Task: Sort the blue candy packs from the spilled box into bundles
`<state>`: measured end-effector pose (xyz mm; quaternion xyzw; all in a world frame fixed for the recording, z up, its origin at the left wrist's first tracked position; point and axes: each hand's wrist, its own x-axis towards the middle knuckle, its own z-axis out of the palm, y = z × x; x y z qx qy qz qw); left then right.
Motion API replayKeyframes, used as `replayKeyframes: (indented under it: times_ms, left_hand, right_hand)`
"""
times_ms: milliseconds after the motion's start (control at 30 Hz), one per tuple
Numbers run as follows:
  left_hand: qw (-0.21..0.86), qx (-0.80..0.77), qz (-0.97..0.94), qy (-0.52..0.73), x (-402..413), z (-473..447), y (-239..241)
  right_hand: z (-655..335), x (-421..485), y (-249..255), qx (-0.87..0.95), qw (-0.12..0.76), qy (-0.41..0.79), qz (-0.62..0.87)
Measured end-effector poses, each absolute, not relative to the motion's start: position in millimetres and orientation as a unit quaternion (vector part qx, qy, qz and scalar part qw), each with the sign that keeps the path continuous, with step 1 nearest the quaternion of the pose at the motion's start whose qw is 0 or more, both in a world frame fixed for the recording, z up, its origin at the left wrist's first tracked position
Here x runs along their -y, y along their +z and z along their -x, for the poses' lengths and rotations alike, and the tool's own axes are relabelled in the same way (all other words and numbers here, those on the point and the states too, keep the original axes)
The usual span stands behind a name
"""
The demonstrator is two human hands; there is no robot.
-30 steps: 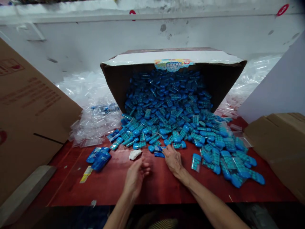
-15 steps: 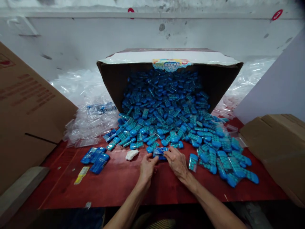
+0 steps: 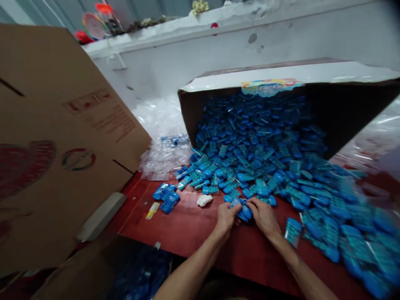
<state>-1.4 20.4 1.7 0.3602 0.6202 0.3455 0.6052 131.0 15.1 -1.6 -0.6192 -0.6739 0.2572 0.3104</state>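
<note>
My left hand (image 3: 227, 216) and my right hand (image 3: 265, 216) grip a small shiny blue packet (image 3: 245, 212) between them, just above the red tabletop (image 3: 200, 229). Fingertips of both hands are pinched at its upper edge. Beyond them spreads a heap of small clear cases with blue caps and green beads (image 3: 259, 166). A crumpled white wad (image 3: 204, 200) lies left of my left hand. Farther left are several flat blue packets (image 3: 170, 202) and a yellow-and-white slip (image 3: 152, 211). One loose case (image 3: 293, 231) sits beside my right forearm.
The heap spills from a carton (image 3: 218, 83) lying on its side. Clear plastic sleeves (image 3: 162, 160) pile left of it. A large brown carton (image 3: 93, 125) stands at the left, by a grey block (image 3: 101, 216). Below the table edge, blue packets (image 3: 140, 275) fill a dim container.
The view has turned to the left, showing more of the brown carton and the container below. The blue packet looks lifted and tilted between my fingers, where before it lay flatter.
</note>
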Motion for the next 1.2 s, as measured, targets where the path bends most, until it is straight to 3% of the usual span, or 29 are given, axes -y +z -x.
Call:
replayKeyframes:
  times_ms: [300, 467, 833, 933, 1100, 1200]
  left_hand:
    - [0.609, -0.635, -0.337, 0.337, -18, 7, 2]
    - [0.606, -0.636, -0.328, 0.348, -23, 2, 0]
    - [0.659, -0.567, -0.312, 0.384, -18, 39, 11]
    - [0.674, -0.552, -0.291, 0.395, -19, 38, 12]
    - [0.689, -0.534, -0.267, 0.41, -22, 25, 11]
    - [0.698, -0.522, -0.257, 0.418, -22, 18, 13]
  right_hand:
    - [-124, -13, -14, 0.697, 0.232, 0.143, 0.663]
    - [-127, -10, -9, 0.723, 0.247, 0.154, 0.626]
    - [-120, -10, 9, 0.714, 0.133, 0.084, 0.682]
    - [-118, -9, 19, 0.696, 0.188, 0.067, 0.69]
    - [-120, -13, 19, 0.612, 0.37, 0.249, 0.653]
    - [-122, -16, 16, 0.583, 0.404, 0.332, 0.622]
